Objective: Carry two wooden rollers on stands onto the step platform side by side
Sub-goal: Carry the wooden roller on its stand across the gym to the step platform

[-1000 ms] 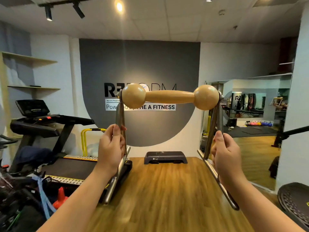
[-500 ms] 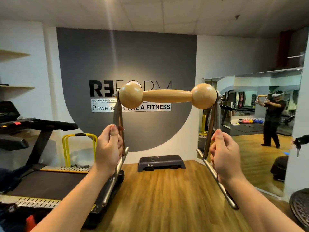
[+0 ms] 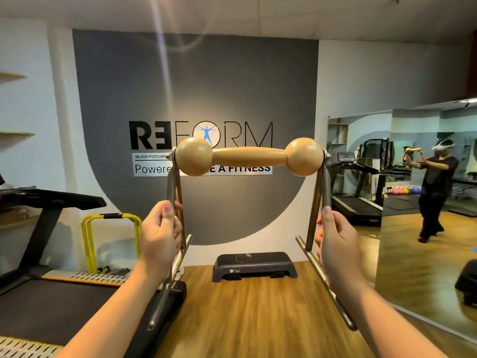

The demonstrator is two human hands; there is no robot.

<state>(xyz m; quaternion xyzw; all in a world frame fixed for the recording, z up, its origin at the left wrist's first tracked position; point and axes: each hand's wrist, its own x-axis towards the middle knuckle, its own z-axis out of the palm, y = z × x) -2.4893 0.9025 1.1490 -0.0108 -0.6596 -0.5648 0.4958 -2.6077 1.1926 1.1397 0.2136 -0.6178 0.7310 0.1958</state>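
I hold a wooden roller with two round ends, mounted level on a metal stand, up in the air in front of me. My left hand grips the stand's left upright legs. My right hand grips the right upright legs. The stand's two floor bars stick out toward me below my hands. The dark step platform lies on the wooden floor ahead, against the grey wall, below the roller. Its top carries nothing. Only one roller is in view.
A treadmill stands along the left, its deck close to my left arm. Yellow hurdles lean on the wall behind it. A wall mirror fills the right side and reflects me. A dark round object sits at the right edge.
The platform and wall have grown larger and moved to the middle of the view as I walked forward. My grip on the stand is unchanged.
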